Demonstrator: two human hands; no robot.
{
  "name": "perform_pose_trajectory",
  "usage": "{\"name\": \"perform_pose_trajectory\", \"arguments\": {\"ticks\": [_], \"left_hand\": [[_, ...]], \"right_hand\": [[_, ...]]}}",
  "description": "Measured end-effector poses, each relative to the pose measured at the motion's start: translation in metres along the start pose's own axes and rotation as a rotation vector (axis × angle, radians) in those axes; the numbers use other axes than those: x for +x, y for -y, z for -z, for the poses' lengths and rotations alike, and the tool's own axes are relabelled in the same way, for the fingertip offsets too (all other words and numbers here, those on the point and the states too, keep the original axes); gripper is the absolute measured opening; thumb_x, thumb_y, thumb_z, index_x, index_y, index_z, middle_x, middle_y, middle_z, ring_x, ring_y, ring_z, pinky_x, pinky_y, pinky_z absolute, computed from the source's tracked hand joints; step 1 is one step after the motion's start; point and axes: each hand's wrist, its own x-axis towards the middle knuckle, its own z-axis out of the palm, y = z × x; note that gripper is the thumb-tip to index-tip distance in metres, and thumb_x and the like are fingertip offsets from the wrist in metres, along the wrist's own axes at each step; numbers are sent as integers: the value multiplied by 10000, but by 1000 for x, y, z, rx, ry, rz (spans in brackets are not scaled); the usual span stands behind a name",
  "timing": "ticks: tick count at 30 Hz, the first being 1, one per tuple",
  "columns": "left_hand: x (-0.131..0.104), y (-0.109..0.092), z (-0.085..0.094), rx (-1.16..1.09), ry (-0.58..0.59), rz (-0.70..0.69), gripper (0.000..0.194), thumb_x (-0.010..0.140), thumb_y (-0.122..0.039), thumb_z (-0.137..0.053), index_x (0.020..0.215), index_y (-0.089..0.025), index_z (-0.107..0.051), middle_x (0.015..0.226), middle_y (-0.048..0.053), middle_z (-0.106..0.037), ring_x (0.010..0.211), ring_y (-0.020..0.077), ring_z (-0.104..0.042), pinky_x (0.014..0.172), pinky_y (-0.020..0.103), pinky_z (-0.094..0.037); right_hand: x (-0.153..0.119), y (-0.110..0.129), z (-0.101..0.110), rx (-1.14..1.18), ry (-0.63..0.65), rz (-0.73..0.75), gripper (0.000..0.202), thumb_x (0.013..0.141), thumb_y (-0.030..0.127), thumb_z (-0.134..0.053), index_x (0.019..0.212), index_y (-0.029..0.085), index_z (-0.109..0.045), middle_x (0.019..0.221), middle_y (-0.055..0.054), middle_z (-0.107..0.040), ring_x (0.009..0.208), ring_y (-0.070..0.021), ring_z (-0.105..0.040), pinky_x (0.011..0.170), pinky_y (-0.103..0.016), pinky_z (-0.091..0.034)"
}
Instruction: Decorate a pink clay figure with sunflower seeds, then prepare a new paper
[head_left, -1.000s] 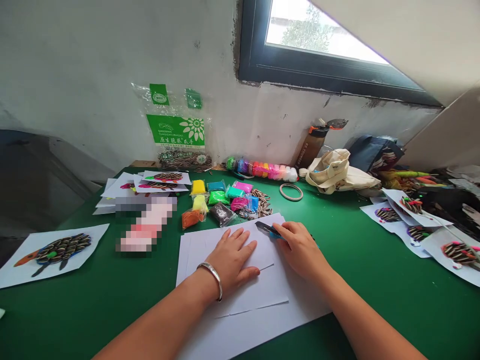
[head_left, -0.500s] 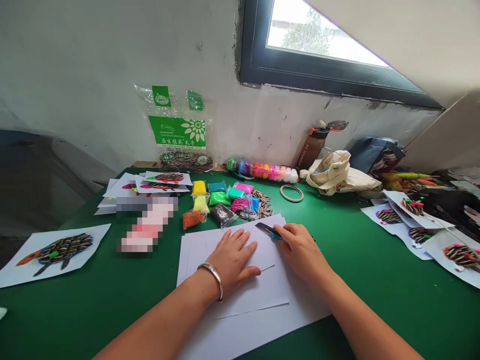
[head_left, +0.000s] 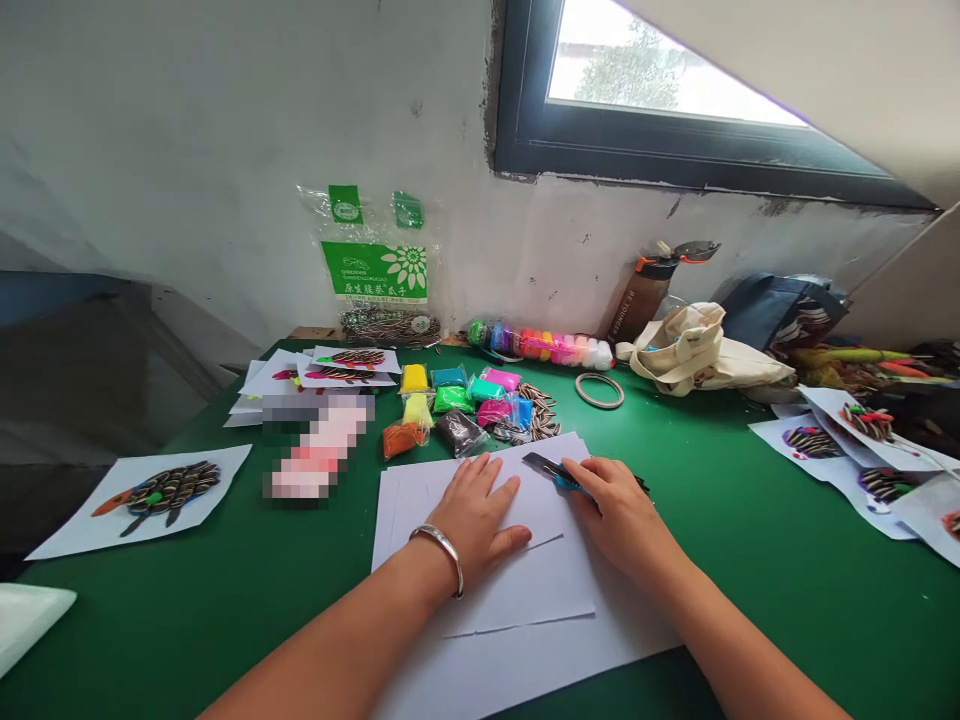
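My left hand (head_left: pixel 480 515) lies flat with fingers spread on a stack of white paper (head_left: pixel 525 640). A silver bangle (head_left: pixel 442 555) circles that wrist. Straight slits run across the top sheet, one near my left thumb and a longer one closer to me. My right hand (head_left: pixel 615 510) is closed around a utility knife (head_left: pixel 559 472) with a dark blade and a blue body. The knife lies low over the upper right part of the paper, its blade pointing left. Whether its tip touches the sheet I cannot tell.
Beyond the paper are clay packets (head_left: pixel 454 400) in several colours and a pile of sunflower seeds (head_left: pixel 541 415). Seed-decorated pictures lie left (head_left: pixel 176 495) and right (head_left: pixel 817 440). A tape roll (head_left: pixel 600 390), cloth bag (head_left: pixel 682 345), brown bottle (head_left: pixel 641 295) and seed bag (head_left: pixel 382 280) stand farther back.
The whole scene has shifted right in view as my head turned slightly left, bringing more of a white object at the left edge into view. Both hands keep about the same place on the paper.
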Motion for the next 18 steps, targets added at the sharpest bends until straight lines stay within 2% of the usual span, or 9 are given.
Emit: {"name": "perform_pose_trajectory", "arguments": {"ticks": [7, 13, 18], "left_hand": [[3, 3, -4, -13, -98, -51, 502, 834, -386, -636, 1252, -122, -553, 1352, 215, -501, 1292, 366, -412, 1069, 567, -314], [4, 6, -13, -13, -202, -118, 362, 849, -304, -617, 1169, -136, -595, 1268, 178, -581, 1228, 333, -493, 1040, 532, -385], [4, 7, -14, -31, -241, -131, 334, 842, -302, -623, 1133, -138, -608, 1238, 176, -600, 1203, 335, -514, 1022, 537, -407]], "right_hand": [[-5, 0, 1, 15, -25, -30, 403, 843, 119, -518, 1222, 225, -610, 1082, -96, -617, 1009, -245, -542, 860, -362, -479], [-5, 0, 4, 6, -11, -38, 410, 833, 107, -531, 1213, 237, -616, 1059, -87, -627, 986, -242, -550, 839, -351, -484], [-4, 1, 4, -19, 3, -62, 410, 836, 108, -524, 1222, 215, -605, 1056, -100, -619, 982, -251, -540, 842, -367, -477]]}}
